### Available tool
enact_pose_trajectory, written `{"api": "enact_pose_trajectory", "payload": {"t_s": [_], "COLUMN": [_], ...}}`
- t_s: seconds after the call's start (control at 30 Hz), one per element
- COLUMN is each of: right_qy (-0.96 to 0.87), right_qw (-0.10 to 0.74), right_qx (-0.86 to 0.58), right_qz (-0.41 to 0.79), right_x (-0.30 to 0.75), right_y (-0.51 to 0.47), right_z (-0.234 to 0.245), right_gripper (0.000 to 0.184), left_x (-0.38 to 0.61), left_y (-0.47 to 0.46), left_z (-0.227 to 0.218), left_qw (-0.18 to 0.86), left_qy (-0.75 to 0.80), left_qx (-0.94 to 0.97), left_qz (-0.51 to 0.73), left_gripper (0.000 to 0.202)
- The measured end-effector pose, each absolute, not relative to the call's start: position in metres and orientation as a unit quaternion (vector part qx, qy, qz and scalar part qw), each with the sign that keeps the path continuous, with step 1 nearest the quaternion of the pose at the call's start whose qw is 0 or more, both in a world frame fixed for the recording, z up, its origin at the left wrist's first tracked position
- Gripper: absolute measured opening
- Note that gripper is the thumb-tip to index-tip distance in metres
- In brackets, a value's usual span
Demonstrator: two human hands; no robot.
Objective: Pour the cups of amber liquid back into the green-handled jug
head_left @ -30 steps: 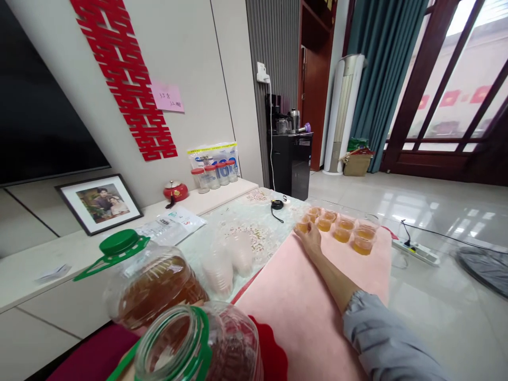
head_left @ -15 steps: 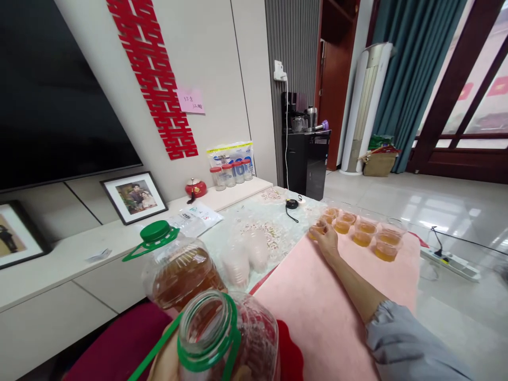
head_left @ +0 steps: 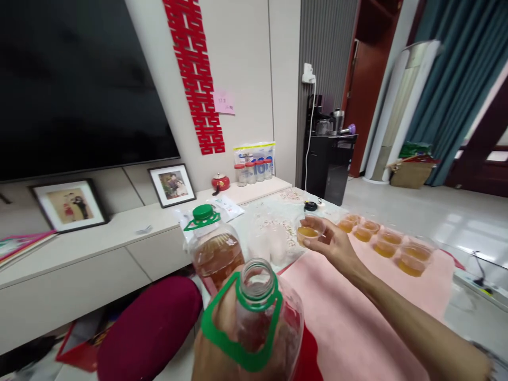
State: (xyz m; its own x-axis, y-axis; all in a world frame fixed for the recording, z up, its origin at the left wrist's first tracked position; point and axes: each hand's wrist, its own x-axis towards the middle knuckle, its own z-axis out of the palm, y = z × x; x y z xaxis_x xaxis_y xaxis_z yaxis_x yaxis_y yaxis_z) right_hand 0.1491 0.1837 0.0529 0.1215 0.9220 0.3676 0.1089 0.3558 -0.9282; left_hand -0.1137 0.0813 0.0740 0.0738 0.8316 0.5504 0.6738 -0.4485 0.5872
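Note:
My right hand (head_left: pixel 334 244) is lifted over the pink mat (head_left: pixel 357 317) and grips a small clear cup of amber liquid (head_left: pixel 307 233). My left hand (head_left: pixel 216 346) is wrapped round an uncapped clear jug (head_left: pixel 260 323) with a green neck ring and handle, close to the camera. Behind it stands a second jug (head_left: pixel 214 251) with a green cap, holding amber liquid. A row of several filled cups (head_left: pixel 381 244) sits on the mat's far edge.
Stacks of empty clear cups (head_left: pixel 270 244) lie on the patterned table top. A dark red cushion (head_left: pixel 151 328) is at lower left. The white cabinet (head_left: pixel 99 248) holds photo frames, jars and a red pot. A power strip (head_left: pixel 480 283) lies on the floor at right.
My right hand picked one filled cup from the row and brought it up and toward me. The view swung left and the uncapped jug rose nearer the middle.

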Motion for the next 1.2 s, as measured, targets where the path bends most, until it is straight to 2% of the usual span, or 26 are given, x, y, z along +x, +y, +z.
{"api": "enact_pose_trajectory", "payload": {"t_s": [0.13, 0.37, 0.43, 0.57, 0.73, 0.9, 1.03, 1.2], "right_qy": [-0.631, -0.759, -0.778, -0.810, -0.837, -0.852, -0.859, -0.867], "right_qw": [0.567, 0.514, 0.503, 0.486, 0.466, 0.457, 0.456, 0.446], "right_qx": [-0.400, -0.336, -0.332, -0.315, -0.285, -0.250, -0.225, -0.209], "right_qz": [0.346, 0.217, 0.178, 0.089, 0.004, -0.040, -0.057, -0.070], "right_x": [0.123, 0.099, 0.096, 0.093, 0.093, 0.092, 0.091, 0.090], "right_y": [0.162, 0.144, 0.142, 0.142, 0.142, 0.142, 0.141, 0.139], "right_z": [0.099, 0.147, 0.153, 0.160, 0.166, 0.170, 0.173, 0.176], "right_gripper": [0.055, 0.051, 0.051, 0.052, 0.050, 0.051, 0.055, 0.050], "left_x": [-0.117, -0.106, -0.101, -0.098, -0.104, -0.103, -0.101, -0.102], "left_y": [0.079, 0.079, 0.077, 0.077, 0.081, 0.080, 0.079, 0.079], "left_z": [0.079, 0.096, 0.102, 0.109, 0.106, 0.109, 0.111, 0.108], "left_qw": [0.109, 0.115, 0.128, 0.167, 0.120, 0.056, 0.054, 0.060], "left_qy": [0.510, 0.504, 0.502, 0.506, 0.467, 0.453, 0.456, 0.469], "left_qx": [0.734, 0.726, 0.724, 0.722, 0.762, 0.759, 0.758, 0.754], "left_qz": [0.434, 0.454, 0.455, 0.442, 0.432, 0.465, 0.463, 0.457], "left_gripper": [0.029, 0.014, 0.006, 0.007, 0.005, 0.006, 0.006, 0.005]}}
